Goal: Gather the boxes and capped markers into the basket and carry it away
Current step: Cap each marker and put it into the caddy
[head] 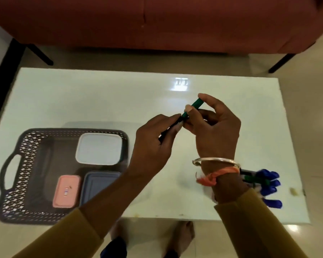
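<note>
capping is in hand at centre: the marker barrel [164,133] is gripped by the left hand [155,140], its green cap [196,104] pinched by the right hand [217,133], hands together. boxes [99,148] lie in the basket [27,146] at 8 o'clock, markers [268,185] at 4. next, the cap should be pressed home.

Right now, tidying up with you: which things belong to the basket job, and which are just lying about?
Job: basket, white box, pink box, blue box, green marker, pile of markers.
Lying about: yellowish scrap on the table, sofa behind.
</note>
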